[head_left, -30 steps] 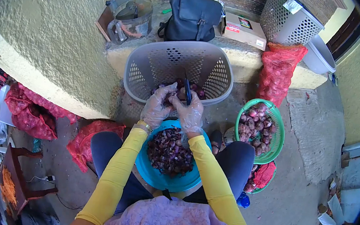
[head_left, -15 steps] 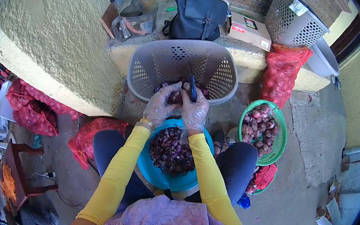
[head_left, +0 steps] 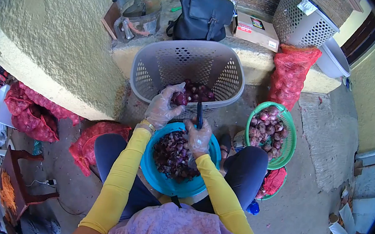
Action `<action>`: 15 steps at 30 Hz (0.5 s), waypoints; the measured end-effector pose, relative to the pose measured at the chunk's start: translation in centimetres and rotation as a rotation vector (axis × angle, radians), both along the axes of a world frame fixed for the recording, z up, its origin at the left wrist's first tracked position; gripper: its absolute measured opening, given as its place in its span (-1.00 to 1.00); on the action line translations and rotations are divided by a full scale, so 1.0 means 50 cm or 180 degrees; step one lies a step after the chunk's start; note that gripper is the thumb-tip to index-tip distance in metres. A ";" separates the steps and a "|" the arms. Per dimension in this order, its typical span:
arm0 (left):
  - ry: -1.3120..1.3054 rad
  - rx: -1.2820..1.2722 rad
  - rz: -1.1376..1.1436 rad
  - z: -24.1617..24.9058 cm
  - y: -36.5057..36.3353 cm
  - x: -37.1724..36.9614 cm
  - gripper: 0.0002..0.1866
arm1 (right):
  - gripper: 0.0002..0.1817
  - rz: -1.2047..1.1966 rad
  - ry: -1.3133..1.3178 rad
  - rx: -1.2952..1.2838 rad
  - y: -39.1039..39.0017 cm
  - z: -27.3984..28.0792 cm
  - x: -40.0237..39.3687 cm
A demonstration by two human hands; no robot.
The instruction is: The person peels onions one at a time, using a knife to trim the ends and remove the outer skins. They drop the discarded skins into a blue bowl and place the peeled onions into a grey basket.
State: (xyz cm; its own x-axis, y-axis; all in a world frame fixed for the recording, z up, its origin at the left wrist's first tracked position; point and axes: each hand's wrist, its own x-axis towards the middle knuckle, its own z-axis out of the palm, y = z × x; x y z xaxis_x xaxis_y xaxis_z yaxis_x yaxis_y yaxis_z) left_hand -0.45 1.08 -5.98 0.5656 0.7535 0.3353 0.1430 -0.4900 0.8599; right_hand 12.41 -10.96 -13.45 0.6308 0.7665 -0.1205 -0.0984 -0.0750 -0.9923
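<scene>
My left hand [head_left: 163,108], in a clear plastic glove, is closed around a red onion [head_left: 181,99] at the near rim of a grey perforated basket [head_left: 142,65]. Several peeled purple onions [head_left: 199,90] lie inside that basket. In my gloved right hand [head_left: 199,138] is a knife [head_left: 199,114] with a dark handle, pointing away from me. This hand hovers over the right side of a blue basin [head_left: 174,190] between my knees. Dark papery onion skins [head_left: 174,157] cover the basin's bottom.
At right stands a green basket [head_left: 291,149] of unpeeled onions, with a red mesh sack [head_left: 290,78] behind it. More red sacks [head_left: 97,141] lie at left. A black backpack [head_left: 205,17] and a cardboard box [head_left: 256,31] rest on the ledge. A wooden stool [head_left: 23,181] is lower left.
My hands have moved apart. The right hand with the knife has come down and back over the basin, while the left stays near the basket rim with the onion now showing.
</scene>
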 end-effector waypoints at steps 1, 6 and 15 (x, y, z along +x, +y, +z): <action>-0.0088 0.0006 -0.0064 0.001 -0.001 0.001 -0.30 | -0.76 -0.0006 -0.0004 -0.0001 -0.004 0.002 -0.006; -0.0032 -0.0186 -0.0138 0.007 -0.003 0.000 -0.34 | -0.69 -0.0039 0.0002 0.0161 -0.009 0.023 -0.013; -0.0024 -0.0283 -0.0300 -0.010 0.008 -0.001 -0.34 | -0.78 0.0016 -0.1082 0.0491 0.025 0.081 0.003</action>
State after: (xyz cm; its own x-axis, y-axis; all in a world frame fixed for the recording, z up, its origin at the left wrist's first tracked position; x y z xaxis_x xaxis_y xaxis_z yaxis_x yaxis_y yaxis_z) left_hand -0.48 1.47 -6.48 0.6330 0.7240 0.2741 0.0932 -0.4227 0.9015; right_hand 12.54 -9.71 -9.40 0.6112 0.7625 0.2123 0.2386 0.0783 -0.9680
